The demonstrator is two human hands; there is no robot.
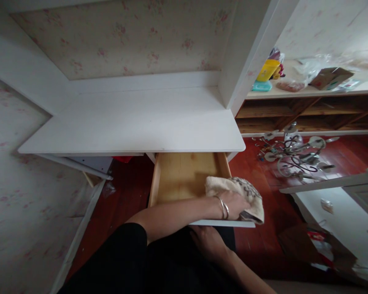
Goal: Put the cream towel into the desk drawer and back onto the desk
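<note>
A wooden drawer (pixel 179 177) with a white front is pulled out from under a white desk (pixel 147 122). My left arm, with metal bangles at the wrist, reaches across the drawer to its right side. My left hand (pixel 234 203) is closed on a beige cloth (pixel 219 184) with dark markings. The cloth lies over the drawer's right front corner, and part of it hangs outside. Below the drawer front, my right hand (pixel 211 241) is close against it, near my lap. Its fingertips are hidden, so its grip cannot be made out.
A chandelier (pixel 297 155) with several arms lies on the red floor (pixel 254 163) at the right. Behind it, a long shelf unit (pixel 309 96) bears a yellow container (pixel 268 70), plastic bags and a cardboard box (pixel 331 77). A white furniture piece (pixel 322 204) stands lower right.
</note>
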